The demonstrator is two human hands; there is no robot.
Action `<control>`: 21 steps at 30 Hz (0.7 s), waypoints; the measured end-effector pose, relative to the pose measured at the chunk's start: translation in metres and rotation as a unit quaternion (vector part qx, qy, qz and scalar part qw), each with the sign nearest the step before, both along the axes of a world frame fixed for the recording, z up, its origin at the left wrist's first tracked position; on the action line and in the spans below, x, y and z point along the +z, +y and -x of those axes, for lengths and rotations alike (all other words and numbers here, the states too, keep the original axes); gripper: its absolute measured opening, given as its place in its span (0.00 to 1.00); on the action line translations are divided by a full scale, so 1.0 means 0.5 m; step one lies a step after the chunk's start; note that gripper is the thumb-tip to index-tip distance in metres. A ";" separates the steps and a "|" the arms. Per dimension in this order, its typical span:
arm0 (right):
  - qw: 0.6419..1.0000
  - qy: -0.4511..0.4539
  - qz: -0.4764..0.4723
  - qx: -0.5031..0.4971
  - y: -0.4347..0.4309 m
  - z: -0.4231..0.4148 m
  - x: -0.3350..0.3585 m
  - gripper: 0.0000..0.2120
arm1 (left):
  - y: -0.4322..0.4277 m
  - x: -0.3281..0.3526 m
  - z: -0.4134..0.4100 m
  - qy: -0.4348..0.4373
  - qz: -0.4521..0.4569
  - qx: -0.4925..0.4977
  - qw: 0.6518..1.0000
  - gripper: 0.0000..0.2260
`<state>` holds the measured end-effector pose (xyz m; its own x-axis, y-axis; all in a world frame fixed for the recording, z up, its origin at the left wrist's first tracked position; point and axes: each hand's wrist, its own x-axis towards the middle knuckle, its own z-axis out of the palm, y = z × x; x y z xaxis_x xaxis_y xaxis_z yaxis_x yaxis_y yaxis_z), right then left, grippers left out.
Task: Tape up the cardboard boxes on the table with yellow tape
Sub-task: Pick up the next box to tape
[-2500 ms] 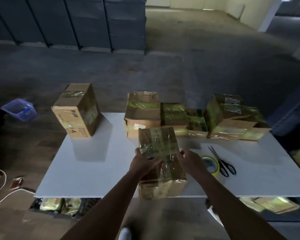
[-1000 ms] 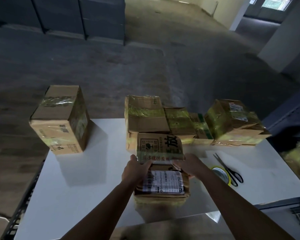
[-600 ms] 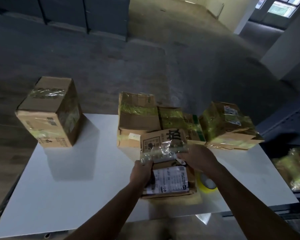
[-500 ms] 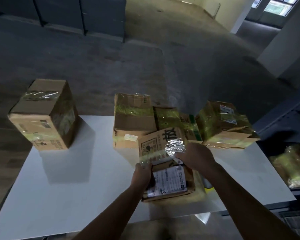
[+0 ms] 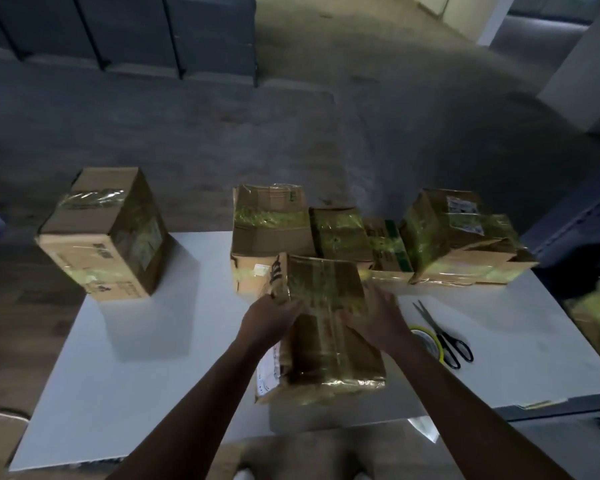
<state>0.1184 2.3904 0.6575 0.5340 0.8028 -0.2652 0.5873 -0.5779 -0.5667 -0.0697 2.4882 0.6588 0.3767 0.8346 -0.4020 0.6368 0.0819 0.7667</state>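
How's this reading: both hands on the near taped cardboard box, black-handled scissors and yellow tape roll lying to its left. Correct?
No. The head view shows the black-handled scissors and yellow tape roll lying to the right of the taped cardboard box, not left. Left hand and right hand are on it.

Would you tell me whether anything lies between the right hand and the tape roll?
Nothing visible does. The right hand rests on the box, and the tape roll lies on the table just beside its wrist; the scissors lie at the roll's far side.
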 end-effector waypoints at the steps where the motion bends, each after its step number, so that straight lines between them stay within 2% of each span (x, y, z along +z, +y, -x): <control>1: 0.998 0.053 0.004 -0.021 -0.001 -0.001 -0.002 0.40 | 0.005 -0.001 0.007 -0.019 0.016 0.024 0.999 0.13; 3: 0.987 0.153 0.012 -0.043 0.003 0.010 -0.008 0.34 | 0.012 -0.008 0.017 -0.060 0.052 0.053 0.995 0.10; 4: 0.984 0.171 0.017 -0.039 0.006 0.019 -0.013 0.29 | 0.014 -0.012 0.021 -0.072 0.068 0.058 0.993 0.10; 7: 0.987 0.155 0.006 -0.028 0.019 0.042 -0.019 0.20 | 0.012 -0.027 0.029 -0.075 0.091 0.070 0.991 0.09; 10: 0.991 0.130 0.018 -0.035 0.026 0.048 -0.009 0.17 | 0.007 -0.041 0.023 -0.018 0.066 0.066 0.996 0.24; 12: 0.992 0.124 0.022 -0.033 0.026 0.048 -0.004 0.16 | 0.000 -0.047 0.015 0.028 0.031 0.058 0.997 0.30; 17: 0.990 0.134 0.011 -0.045 0.015 0.039 0.004 0.17 | -0.022 -0.057 0.004 0.055 -0.024 0.046 0.997 0.31; 21: 0.990 0.125 0.008 -0.063 0.005 0.020 0.021 0.11 | -0.035 -0.064 -0.006 0.049 -0.033 0.044 0.997 0.30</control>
<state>0.1083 2.3927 0.6682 0.5455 0.7289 -0.4137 0.3524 -0.6473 -0.6759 -0.0668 2.4709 0.6269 0.2621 0.8889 -0.3758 0.7017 0.0918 0.7065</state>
